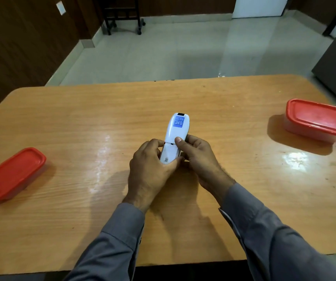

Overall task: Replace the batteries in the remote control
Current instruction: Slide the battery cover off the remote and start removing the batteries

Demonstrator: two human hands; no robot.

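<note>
Gripping white remote control (174, 136) back-up over table (234, 179), both hands: left (151, 169), right (197, 157).

Remote (175, 130): white, back side up, above table (82, 122).
Left hand (151, 169): grips lower end.
Right hand (196, 157): thumb on back cover seam.
Red-lidded boxes (319, 118) (11, 173): far right, far left.

Views: one only, head-worn, wide-angle.
Position: above the near edge of the tabletop (234, 102).
Facing: forward and down, across the tabletop to the floor (163, 51) and far wall.
Nearness: close; both sleeves enter from the near edge, hands at centre.
Shared area: none, single view.
</note>
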